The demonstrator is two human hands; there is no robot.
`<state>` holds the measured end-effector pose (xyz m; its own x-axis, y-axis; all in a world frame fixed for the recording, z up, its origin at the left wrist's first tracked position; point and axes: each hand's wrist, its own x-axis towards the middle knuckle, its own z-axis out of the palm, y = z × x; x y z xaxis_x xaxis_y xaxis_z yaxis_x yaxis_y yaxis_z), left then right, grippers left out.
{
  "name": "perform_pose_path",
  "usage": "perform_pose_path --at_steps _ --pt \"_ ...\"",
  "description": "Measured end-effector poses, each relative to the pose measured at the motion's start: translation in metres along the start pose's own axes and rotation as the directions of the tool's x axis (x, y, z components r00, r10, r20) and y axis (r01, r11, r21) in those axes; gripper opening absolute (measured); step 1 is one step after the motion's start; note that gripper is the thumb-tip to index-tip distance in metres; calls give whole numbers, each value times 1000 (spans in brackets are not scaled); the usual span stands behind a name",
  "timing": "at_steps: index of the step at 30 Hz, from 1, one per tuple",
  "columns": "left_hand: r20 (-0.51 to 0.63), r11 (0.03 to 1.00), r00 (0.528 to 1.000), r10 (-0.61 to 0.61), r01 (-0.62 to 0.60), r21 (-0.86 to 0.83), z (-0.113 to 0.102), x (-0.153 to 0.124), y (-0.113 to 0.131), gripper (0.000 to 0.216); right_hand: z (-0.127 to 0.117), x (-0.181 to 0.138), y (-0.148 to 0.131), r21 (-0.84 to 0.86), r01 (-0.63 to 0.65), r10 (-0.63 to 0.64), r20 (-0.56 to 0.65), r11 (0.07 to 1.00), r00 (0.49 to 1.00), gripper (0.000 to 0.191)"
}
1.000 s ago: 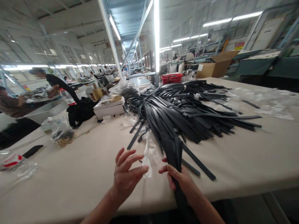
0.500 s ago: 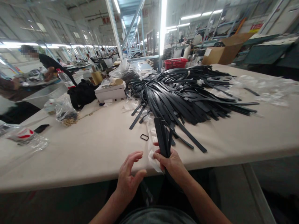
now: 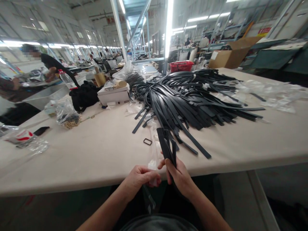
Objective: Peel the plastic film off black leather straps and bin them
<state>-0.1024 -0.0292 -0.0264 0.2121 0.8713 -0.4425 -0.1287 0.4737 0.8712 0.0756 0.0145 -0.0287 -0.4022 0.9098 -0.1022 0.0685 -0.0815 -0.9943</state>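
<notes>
My right hand (image 3: 179,176) is wrapped around a small bundle of flat black straps (image 3: 166,144), whose ends point up and away over the table's front edge. To its left, my left hand (image 3: 144,178) is closed, with fingers and thumb pinched on the near end of a thin clear plastic sleeve (image 3: 153,163). That sleeve lies on the table, running back towards the big heap. A black rectangular ring (image 3: 147,141) rests flat just left of the sleeve. Beyond the hands spreads a large pile of black straps (image 3: 178,102), some bunched and looped at the back.
On the cream-covered table (image 3: 96,154) stand a white box (image 3: 114,95), a black bag (image 3: 83,94) and a plastic bag of small metal parts (image 3: 68,117). Plastic wrap (image 3: 276,93) lies at the right. A red basket (image 3: 181,66) and a cardboard carton (image 3: 231,54) are behind. A person works at far left.
My left hand has gone from open with fingers spread to closed on the plastic sleeve, moving right and slightly down. My right hand, still holding the straps, has dropped a little and its fingers have shifted.
</notes>
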Motion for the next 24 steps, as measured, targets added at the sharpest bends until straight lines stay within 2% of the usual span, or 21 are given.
perform_pose_path --at_steps 4,9,14,19,24 --pt "-180 973 981 70 -108 -206 -7 9 9 35 -7 -20 2 119 -91 85 49 989 995 49" --pt "-315 898 948 54 -184 -400 -3 26 17 41 -12 -48 8 77 -231 216 160 970 963 52" --pt "-274 862 961 -18 -124 -491 12 33 19 47 -11 -66 24 6 -235 232 150 972 961 55" --pt "-222 854 974 -45 -78 -515 23 31 13 47 -8 -68 28 -32 -250 252 76 968 965 55" --pt "-190 839 982 -21 -86 -537 24 31 6 43 -5 -62 25 -28 -233 235 61 972 970 40"
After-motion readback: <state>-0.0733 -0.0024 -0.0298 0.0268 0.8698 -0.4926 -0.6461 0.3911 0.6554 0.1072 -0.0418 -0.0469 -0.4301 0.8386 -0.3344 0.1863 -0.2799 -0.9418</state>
